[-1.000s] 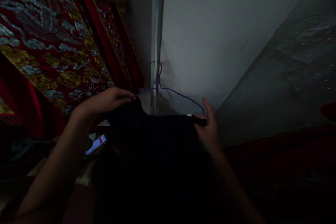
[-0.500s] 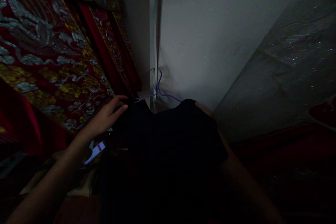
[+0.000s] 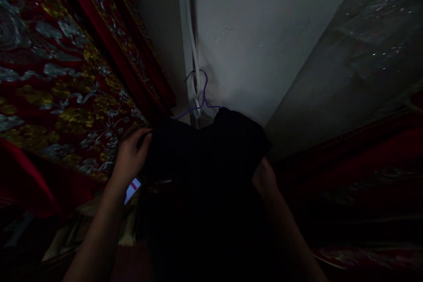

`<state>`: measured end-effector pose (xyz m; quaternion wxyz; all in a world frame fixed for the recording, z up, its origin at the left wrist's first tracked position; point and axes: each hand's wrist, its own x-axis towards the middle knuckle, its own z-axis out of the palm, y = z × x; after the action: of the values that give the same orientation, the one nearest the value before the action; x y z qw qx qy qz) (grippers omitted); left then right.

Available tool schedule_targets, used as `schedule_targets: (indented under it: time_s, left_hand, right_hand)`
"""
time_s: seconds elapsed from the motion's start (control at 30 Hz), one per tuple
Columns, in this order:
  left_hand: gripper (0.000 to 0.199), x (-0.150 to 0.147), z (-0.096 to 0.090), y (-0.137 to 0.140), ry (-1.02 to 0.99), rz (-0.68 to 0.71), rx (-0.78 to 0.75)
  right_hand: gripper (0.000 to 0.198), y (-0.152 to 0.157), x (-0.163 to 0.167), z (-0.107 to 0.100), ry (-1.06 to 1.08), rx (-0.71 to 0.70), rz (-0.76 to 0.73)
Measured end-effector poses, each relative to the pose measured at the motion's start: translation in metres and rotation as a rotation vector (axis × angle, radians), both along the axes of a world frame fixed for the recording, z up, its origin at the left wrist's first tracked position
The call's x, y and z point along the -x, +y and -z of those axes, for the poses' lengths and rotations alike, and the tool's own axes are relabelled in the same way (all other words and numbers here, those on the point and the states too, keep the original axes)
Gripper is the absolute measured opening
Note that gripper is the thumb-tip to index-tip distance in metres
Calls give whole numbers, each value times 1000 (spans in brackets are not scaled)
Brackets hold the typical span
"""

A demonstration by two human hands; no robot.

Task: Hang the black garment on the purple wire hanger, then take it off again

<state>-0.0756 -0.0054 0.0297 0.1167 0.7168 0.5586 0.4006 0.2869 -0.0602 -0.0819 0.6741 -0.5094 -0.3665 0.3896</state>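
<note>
A very dark short-sleeved shirt [image 3: 205, 163] hangs on a thin purple hanger [image 3: 205, 102], whose hook sits at the white cable strip on the wall. At the shirt's left sleeve, my left hand [image 3: 132, 152] has its thumb and fingers curled onto the cloth. My right hand [image 3: 266, 178] is at the lower edge of the right sleeve, closed on the fabric, its fingertips partly hidden by it. The shirt's lower part melts into the dark, so its folds cannot be made out.
Red cloth with gold and silver embroidery [image 3: 66, 83] covers the left side. A lit phone [image 3: 132, 190] lies behind my left forearm. White cables [image 3: 193, 44] run down the pale wall [image 3: 251, 31]. More red cloth [image 3: 363, 154] is at the right.
My right hand has come down from the shirt's shoulder to its sleeve edge. My left hand has closed onto the left sleeve. The view has shifted, and the hanger has tilted.
</note>
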Motion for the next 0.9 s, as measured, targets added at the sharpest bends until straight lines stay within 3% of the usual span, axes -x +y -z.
schedule_targets:
  time_s: [0.23, 0.53, 0.73, 0.8, 0.9]
  left_hand:
    - [36, -10, 17, -7, -485, -132, -41]
    - [32, -39, 13, 17, -709, -127, -167]
    - [34, -81, 10, 16, -511, -93, -284]
    - [38, -99, 8, 10, -402, -108, -301]
    - [35, -124, 5, -5, -388, -53, -332]
  right_hand:
    - [59, -9, -8, -5, 130, 69, 214]
    - [67, 15, -11, -58, 378, 54, 366]
    - [65, 31, -6, -93, 354, -6, 564]
    - [70, 26, -13, -89, 366, 51, 628]
    - [81, 3, -26, -64, 246, 114, 702]
